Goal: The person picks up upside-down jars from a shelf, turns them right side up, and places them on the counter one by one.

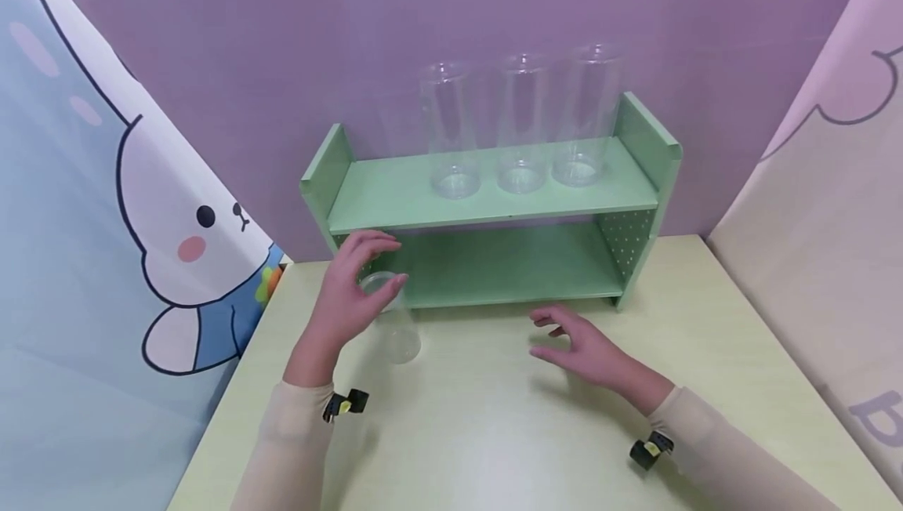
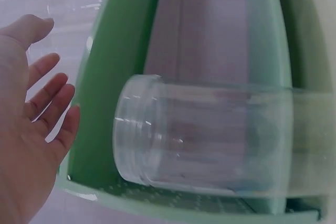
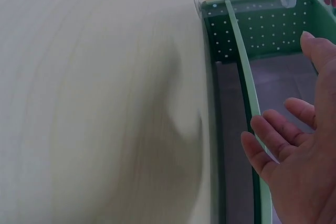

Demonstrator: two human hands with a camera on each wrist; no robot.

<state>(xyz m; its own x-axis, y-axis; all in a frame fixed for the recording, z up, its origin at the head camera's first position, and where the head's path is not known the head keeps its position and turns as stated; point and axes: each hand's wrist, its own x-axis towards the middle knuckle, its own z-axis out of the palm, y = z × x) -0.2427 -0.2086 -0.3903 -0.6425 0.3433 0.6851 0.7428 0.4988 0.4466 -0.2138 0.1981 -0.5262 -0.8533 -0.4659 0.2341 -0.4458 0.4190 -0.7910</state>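
A tall clear plastic cylinder (image 1: 402, 341) stands upright on the table, by the left front of a green two-tier rack (image 1: 494, 264). My left hand (image 1: 346, 291) is raised near its upper part, thumb and fingers spread apart and gently bent. The left wrist view shows the cylinder's rim end (image 2: 139, 129) apart from the fingertips, with nothing in the hand. Farther right, my right hand (image 1: 582, 348) hovers over the table in front of the rack, holding nothing. Its fingers are loosely bent in the right wrist view.
Three more clear cylinders, a left one (image 1: 455, 182), a middle one (image 1: 522, 178) and a right one (image 1: 578, 172), stand on the rack's upper shelf. Side panels rise at both rack ends. A purple backdrop (image 1: 247, 48) hangs behind the pale table (image 1: 480, 433).
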